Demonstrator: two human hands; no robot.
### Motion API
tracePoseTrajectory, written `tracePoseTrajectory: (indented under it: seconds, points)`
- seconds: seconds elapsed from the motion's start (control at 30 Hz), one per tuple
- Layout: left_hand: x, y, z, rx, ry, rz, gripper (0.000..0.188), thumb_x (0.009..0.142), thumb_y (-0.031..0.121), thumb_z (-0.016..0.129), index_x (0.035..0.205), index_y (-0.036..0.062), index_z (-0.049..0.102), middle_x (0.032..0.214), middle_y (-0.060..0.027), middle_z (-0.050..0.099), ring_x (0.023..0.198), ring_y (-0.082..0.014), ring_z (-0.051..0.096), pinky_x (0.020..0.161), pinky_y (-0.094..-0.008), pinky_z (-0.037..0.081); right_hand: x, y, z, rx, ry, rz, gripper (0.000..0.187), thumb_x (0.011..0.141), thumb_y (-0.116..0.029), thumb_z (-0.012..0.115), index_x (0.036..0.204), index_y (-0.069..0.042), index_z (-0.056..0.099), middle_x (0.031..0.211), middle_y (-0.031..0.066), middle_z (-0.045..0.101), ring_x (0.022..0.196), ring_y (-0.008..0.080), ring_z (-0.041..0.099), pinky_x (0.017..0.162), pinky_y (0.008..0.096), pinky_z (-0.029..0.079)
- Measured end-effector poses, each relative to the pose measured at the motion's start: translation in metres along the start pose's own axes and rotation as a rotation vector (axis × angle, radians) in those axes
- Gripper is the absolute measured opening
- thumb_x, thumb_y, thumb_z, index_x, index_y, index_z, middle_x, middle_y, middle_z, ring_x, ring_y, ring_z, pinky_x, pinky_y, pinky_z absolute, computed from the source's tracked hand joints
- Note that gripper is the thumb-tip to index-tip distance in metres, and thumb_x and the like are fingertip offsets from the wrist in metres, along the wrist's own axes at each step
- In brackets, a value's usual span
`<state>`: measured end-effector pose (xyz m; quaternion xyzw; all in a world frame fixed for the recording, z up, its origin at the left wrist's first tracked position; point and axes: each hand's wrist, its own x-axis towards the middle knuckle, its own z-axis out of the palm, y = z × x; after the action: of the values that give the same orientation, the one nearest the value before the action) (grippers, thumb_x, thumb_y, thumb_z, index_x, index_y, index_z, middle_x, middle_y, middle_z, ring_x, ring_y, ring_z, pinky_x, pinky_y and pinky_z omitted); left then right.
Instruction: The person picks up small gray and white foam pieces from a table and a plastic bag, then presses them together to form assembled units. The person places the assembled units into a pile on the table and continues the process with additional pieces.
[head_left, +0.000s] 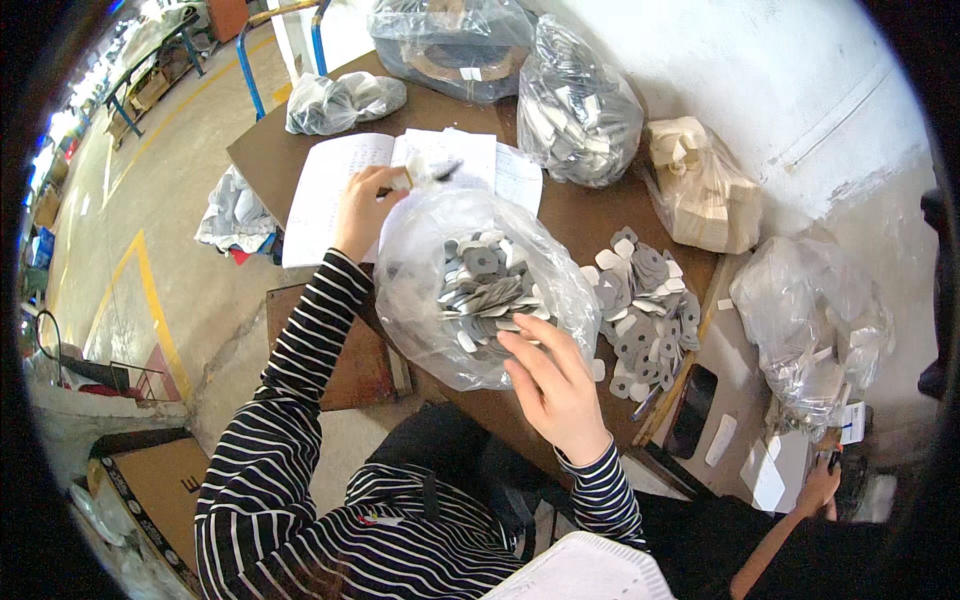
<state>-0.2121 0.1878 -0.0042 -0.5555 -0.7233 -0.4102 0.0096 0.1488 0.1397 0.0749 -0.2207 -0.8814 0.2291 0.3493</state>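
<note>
A clear plastic bag [405, 290] stands wide-mouthed on the brown table in front of me. Inside lies a heap of small flat grey and white pieces [490, 285], some with a hole. My left hand [366, 212] is at the bag's far left rim, over an open notebook [325, 190]. Its fingers are curled in a pinch, and what they hold is not clear. Just right of those fingertips is a blurred grey-and-white thing [437, 170]. My right hand [555, 385], fingers apart, hovers over the bag's near right side with nothing in it.
Loose grey and white pieces [640, 320] are spread right of the bag. Filled plastic bags [580, 110] line the table's far side, and a bag of cream pieces [705, 190] leans by the wall. A dark phone [692, 410] lies at right. Another person's hand [818, 487] is at lower right.
</note>
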Motion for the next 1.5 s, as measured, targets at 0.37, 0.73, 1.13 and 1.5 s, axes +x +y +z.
tracePoseTrajectory:
  seconds: [0.37,0.73,1.13,1.5]
  points:
    - [-0.022,-0.009,-0.01,-0.106,0.064,-0.01,0.05,0.078,0.011,0.079,0.126,0.0101,0.066,0.127,-0.0152,0.062,0.118,-0.0333,0.059,0.103,-0.0423,0.046,0.071,0.04,0.027,-0.32,-0.248,0.059,0.051,0.092,-0.014,0.067,0.141,-0.014,0.054,0.149,0.0183,0.047,0.128,0.0421,0.051,0.115,0.056,0.034]
    - [-0.112,0.098,-0.025,-0.11,-0.266,0.002,0.058,0.075,-0.002,0.065,0.132,0.0139,0.065,0.16,-0.0216,0.031,0.147,-0.0435,0.031,0.121,-0.053,0.021,0.11,0.115,0.047,-0.56,-0.326,0.077,0.053,0.101,-0.027,0.054,0.152,-0.032,0.04,0.159,0.0106,0.037,0.136,0.0406,0.045,0.113,0.0662,0.03]
    - [-0.095,0.102,-0.028,-0.144,-0.298,-0.119,0.069,0.081,-0.004,0.062,0.147,0.0073,0.049,0.163,-0.0217,0.023,0.152,-0.0442,0.017,0.122,-0.0516,0.021,0.089,0.135,0.044,-0.496,-0.408,0.137,0.054,0.098,-0.011,0.055,0.15,-0.021,0.045,0.153,0.0139,0.045,0.136,0.0371,0.047,0.117,0.0549,0.032]
    - [-0.147,0.123,-0.016,-0.14,-0.317,-0.173,0.082,0.072,-0.006,0.068,0.148,0.0169,0.049,0.166,-0.0239,0.01,0.152,-0.0487,0.008,0.122,-0.0576,0.016,0.01,0.079,0.045,-0.423,-0.427,0.184,0.07,0.09,-0.029,0.07,0.152,-0.039,0.04,0.165,0.0083,0.023,0.145,0.0442,0.033,0.118,0.0567,0.031]
